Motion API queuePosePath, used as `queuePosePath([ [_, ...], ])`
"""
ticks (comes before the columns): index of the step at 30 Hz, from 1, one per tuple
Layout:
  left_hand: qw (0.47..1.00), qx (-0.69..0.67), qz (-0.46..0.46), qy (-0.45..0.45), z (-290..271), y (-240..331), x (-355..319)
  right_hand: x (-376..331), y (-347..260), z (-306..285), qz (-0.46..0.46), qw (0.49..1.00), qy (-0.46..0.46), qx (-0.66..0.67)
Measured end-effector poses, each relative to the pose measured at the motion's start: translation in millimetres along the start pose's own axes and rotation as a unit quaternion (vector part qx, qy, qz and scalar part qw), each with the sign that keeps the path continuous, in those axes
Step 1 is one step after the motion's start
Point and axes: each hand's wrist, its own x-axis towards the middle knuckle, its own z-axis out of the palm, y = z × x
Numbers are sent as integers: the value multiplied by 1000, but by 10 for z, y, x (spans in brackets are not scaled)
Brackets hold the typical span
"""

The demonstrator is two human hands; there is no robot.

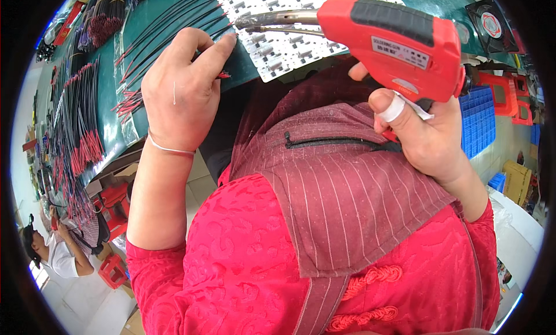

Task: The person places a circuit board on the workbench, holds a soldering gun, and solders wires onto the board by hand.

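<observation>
Red soldering gun [394, 42] sits in the head view above the bench's near edge, clamped in the right hand [425, 135], whose fingers wrap its grip from below and whose thumb wears a white tape band. Its metal tip [272, 19] points left and hangs over the white panel of small components [284, 42] lying on the green bench mat [156, 28]. The left hand [179, 86] rests at the mat's near edge, just left of that panel and well apart from the gun's body, though its index fingertip comes close below the metal tip. The fingers are bent down onto a thin black wire with a red end [223, 75]; it seems pinched between fingertip and thumb, but the thumb is hidden, so I cannot tell for sure. A thin bangle [168, 148] circles that wrist. Rows of black wires with red ends [81, 126] lie spread along the mat's left side, running toward its far left corner. Blue bins [478, 118] stand to the right, beyond the right hand. Another person in a white top [55, 254] sits low at the left, beside red stools [113, 268].
</observation>
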Motion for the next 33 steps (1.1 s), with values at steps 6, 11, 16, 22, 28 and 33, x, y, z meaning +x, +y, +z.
queuePosePath([
  [6, 1000, -8, -6, -2, 2, 0, -11, 30, -10, 41, -8, 999, 21, 34],
  [11, 1000, 4, 7, 14, 23, -5, -9, 8, 34, 21, -1, 1000, -3, 4],
  [16, 1000, -5, 8, 17, 26, -5, -4, -17, 39, 19, 15, 1000, 10, 14],
  [22, 1000, -16, -7, 0, 6, -4, -11, -10, 23, 40, 0, 999, 20, -29],
  [28, 1000, -6, 5, 13, 27, -24, -10, 5, 24, 33, -30, 999, 24, -18],
  [33, 1000, -7, 1, 11, 29, -17, -8, 2, 1, 25, -21, 999, 23, -7],
])
